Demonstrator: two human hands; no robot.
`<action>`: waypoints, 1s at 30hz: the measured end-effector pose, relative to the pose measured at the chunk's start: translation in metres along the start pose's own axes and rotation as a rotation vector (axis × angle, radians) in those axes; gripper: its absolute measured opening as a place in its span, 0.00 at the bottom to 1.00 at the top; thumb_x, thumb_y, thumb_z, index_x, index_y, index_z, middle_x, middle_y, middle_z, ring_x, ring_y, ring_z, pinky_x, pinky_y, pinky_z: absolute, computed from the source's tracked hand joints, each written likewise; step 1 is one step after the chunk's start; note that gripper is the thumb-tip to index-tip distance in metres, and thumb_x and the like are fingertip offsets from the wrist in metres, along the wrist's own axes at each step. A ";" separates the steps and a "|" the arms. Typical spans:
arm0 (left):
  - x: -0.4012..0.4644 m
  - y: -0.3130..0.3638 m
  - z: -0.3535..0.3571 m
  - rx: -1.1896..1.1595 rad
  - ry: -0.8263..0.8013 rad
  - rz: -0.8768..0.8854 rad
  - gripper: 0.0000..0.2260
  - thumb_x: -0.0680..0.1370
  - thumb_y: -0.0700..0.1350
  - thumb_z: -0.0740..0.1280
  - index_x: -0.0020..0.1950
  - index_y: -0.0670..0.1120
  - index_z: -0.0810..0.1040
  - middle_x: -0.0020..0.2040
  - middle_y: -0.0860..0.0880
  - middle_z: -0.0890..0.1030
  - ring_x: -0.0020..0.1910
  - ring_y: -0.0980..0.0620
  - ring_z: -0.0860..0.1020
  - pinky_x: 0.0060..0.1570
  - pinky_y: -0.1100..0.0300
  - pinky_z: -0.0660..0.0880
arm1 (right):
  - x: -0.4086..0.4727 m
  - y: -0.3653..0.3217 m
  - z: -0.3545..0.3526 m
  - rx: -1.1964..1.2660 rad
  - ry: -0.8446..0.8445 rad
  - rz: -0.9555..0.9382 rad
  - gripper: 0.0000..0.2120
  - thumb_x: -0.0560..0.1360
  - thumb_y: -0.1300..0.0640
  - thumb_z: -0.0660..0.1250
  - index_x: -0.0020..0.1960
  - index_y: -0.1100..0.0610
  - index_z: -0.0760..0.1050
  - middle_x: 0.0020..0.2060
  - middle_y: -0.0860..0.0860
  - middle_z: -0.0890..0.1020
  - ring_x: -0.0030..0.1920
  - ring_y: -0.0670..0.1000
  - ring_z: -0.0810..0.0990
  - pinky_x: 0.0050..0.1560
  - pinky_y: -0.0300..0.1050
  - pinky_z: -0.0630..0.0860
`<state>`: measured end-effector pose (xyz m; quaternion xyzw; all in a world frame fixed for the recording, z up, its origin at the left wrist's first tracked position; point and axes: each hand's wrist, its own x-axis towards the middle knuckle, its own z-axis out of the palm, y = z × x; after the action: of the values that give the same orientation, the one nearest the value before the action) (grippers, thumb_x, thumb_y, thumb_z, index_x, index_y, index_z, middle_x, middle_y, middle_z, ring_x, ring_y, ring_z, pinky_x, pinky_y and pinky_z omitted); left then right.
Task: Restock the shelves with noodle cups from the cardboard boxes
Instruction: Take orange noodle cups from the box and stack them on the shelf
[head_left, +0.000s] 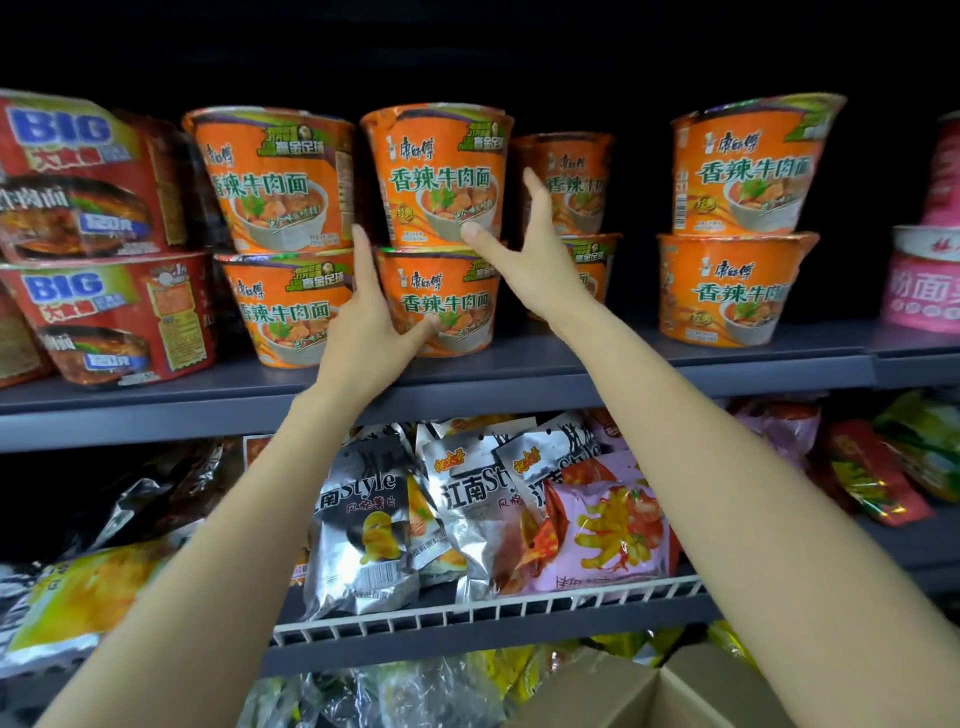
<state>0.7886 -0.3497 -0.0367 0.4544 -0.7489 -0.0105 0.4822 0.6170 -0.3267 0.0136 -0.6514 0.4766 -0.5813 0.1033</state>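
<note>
Left hand (371, 322): fingers straight and spread, flat against the left side of the lower orange noodle cup (441, 301) in the middle stack, thumb across its front. Right hand (524, 249): open wide, fingers straight, reaching to the right side of the upper orange noodle cup (439, 174); thumb tip on its front near the bottom. Hard to tell how firmly either hand presses.

Upper cup on top of lower cup, both on the grey shelf (623, 364). More orange stacks just beside, left (280, 234) and right (737, 223). Back cups (566, 182) half hidden behind the right hand. Red big bowls (88, 234) cut off at the left edge, pink cups (924, 275) at the right.

Some open room on the shelf between the middle and right stacks. Snack bags (467, 509) below, behind a white wire rail (467, 610). Cardboard box (649, 691) at the bottom, partly cut off.
</note>
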 end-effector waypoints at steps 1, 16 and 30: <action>-0.009 0.006 0.000 0.074 0.096 0.013 0.41 0.76 0.51 0.69 0.78 0.45 0.45 0.63 0.42 0.75 0.55 0.43 0.78 0.50 0.52 0.74 | -0.009 0.005 -0.006 -0.082 0.054 -0.061 0.36 0.77 0.49 0.66 0.77 0.54 0.50 0.75 0.52 0.61 0.72 0.49 0.61 0.66 0.41 0.60; 0.015 0.014 0.028 0.428 0.318 0.375 0.23 0.73 0.54 0.67 0.66 0.47 0.70 0.60 0.39 0.70 0.60 0.41 0.63 0.57 0.46 0.70 | 0.054 0.082 -0.045 -1.095 0.043 -0.094 0.22 0.79 0.57 0.62 0.72 0.53 0.63 0.68 0.63 0.63 0.66 0.66 0.64 0.58 0.57 0.71; -0.001 0.004 0.028 0.433 0.282 0.425 0.26 0.76 0.42 0.62 0.74 0.46 0.63 0.69 0.39 0.65 0.69 0.40 0.61 0.63 0.48 0.67 | 0.060 0.095 -0.047 -1.036 0.104 -0.318 0.20 0.73 0.61 0.68 0.64 0.62 0.71 0.61 0.66 0.72 0.59 0.67 0.71 0.52 0.60 0.76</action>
<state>0.7652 -0.3583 -0.0508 0.3770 -0.7375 0.3129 0.4647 0.5212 -0.4009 0.0022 -0.6516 0.6005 -0.3103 -0.3442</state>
